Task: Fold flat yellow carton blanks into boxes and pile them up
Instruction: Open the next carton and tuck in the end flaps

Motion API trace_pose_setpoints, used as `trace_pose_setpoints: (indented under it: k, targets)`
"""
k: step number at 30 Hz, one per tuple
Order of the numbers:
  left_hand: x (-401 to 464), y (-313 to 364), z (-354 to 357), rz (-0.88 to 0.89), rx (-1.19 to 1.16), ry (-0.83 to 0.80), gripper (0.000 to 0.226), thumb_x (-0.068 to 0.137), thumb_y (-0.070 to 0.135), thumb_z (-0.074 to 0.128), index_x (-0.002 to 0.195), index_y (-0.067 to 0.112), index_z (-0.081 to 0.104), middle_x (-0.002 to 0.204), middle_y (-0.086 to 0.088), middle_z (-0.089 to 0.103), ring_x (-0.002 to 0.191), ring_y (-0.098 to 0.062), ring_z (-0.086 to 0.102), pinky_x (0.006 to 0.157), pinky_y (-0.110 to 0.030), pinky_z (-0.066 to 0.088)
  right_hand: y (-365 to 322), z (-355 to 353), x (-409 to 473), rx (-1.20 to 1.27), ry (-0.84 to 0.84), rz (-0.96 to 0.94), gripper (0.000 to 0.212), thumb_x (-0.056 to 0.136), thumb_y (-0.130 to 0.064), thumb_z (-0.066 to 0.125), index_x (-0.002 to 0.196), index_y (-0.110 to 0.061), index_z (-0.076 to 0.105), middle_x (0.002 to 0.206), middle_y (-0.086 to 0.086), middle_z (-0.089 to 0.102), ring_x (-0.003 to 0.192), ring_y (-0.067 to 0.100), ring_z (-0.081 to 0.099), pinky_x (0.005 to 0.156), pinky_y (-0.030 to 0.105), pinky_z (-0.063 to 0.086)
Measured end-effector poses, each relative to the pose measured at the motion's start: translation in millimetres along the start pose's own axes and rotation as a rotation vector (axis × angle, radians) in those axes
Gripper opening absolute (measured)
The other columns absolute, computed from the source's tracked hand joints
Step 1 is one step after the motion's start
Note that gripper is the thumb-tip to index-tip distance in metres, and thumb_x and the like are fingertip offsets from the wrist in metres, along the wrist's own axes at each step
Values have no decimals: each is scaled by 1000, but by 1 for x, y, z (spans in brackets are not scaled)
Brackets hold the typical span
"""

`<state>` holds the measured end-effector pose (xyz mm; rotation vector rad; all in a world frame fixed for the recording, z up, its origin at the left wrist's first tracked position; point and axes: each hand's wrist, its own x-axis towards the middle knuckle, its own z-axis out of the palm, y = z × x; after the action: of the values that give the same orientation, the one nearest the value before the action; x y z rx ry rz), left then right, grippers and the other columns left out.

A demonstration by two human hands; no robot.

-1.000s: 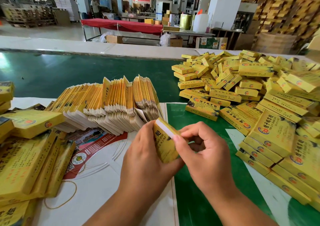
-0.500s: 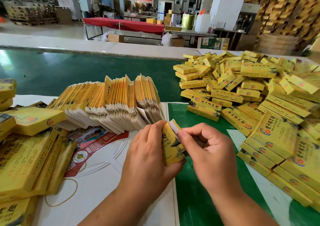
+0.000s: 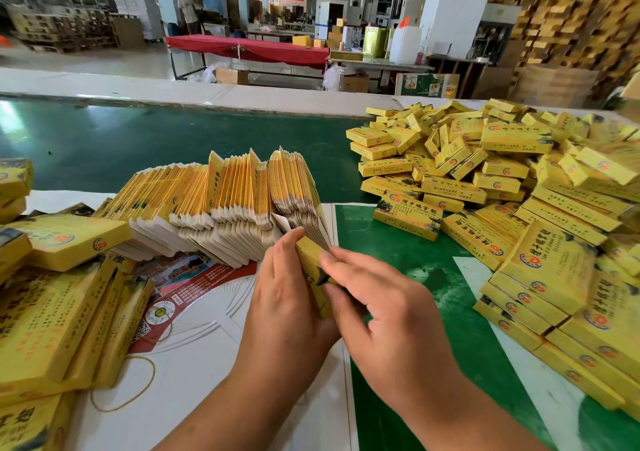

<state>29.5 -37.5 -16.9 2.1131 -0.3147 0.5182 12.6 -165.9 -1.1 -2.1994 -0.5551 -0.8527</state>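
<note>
Centrally, a yellow carton (image 3: 313, 274) is gripped between both hands, the left hand (image 3: 284, 298) closed on its left face and the right hand (image 3: 377, 298) pressed over its near right edge; its inside cannot be seen. Just beyond it, a fanned row of flat carton blanks (image 3: 225, 205) is stood on edge on the table (image 3: 408, 260). Folded boxes (image 3: 502, 180) are heaped at the right, more yellow packs (image 3: 59, 312) are stacked at the left, and a rubber band (image 3: 138, 391) is laid near the left forearm.
</note>
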Motion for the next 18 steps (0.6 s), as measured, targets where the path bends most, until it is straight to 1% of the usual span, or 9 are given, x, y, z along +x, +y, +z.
trace_pose_setpoints:
  k: [1,2,5,8,9,11,14,16,18]
  targets:
    - [0,0,0,-2,-27,12,74,73,37,60,140,17,35,124,10,44,117,-4,41,95,-1,27,1,1,0,-3,-4,-15,36,88,-15,65,124,-15,69,125,4,69,111,12,67,91,29,56]
    - [0,1,1,6,-51,16,77,73,34,64,142,19,32,128,10,45,120,-4,42,98,-4,28,2,0,0,-2,-2,-26,36,88,-14,66,124,-15,69,125,3,69,111,11,67,92,27,55]
    - [1,1,1,65,-132,-45,82,71,29,73,142,26,32,129,7,52,119,-10,51,100,-27,43,10,-4,4,14,7,-18,35,86,-9,67,121,-12,70,121,0,71,110,7,66,95,22,52]
    - [3,-1,0,73,-271,-85,59,80,26,65,136,27,45,119,6,58,109,-14,59,91,-36,51,21,-10,7,25,3,15,29,86,-12,67,115,-10,71,115,-3,72,107,5,66,93,16,51]
    - [4,-3,0,60,-309,-71,48,84,24,61,131,28,51,115,6,61,106,-15,61,87,-36,53,24,-12,7,41,-4,29,26,86,-13,68,111,-11,73,115,-3,72,107,3,66,93,16,50]
    - [8,-8,-1,49,-328,-17,34,90,23,54,122,30,62,106,10,66,98,-14,64,80,-27,53,27,-15,8,79,-22,57,23,84,-16,69,106,-12,75,114,-4,72,107,0,65,92,15,50]
    - [12,-10,-4,87,-244,32,30,92,21,51,115,33,66,99,17,69,93,-8,65,73,-16,50,29,-17,8,119,-33,96,22,83,-18,70,104,-16,76,109,-6,73,103,-1,66,87,16,53]
    - [12,-11,-5,87,-240,38,30,92,22,51,115,31,67,99,17,69,93,-7,65,72,-18,52,27,-18,7,127,-62,121,25,84,-19,68,109,-20,74,104,-9,72,98,2,66,80,19,55]
    - [12,-13,-4,79,-263,42,28,93,24,51,115,28,68,99,14,68,93,-11,65,72,-25,55,25,-19,5,109,-125,161,37,87,-21,68,123,-26,67,101,-14,67,96,2,63,72,18,55]
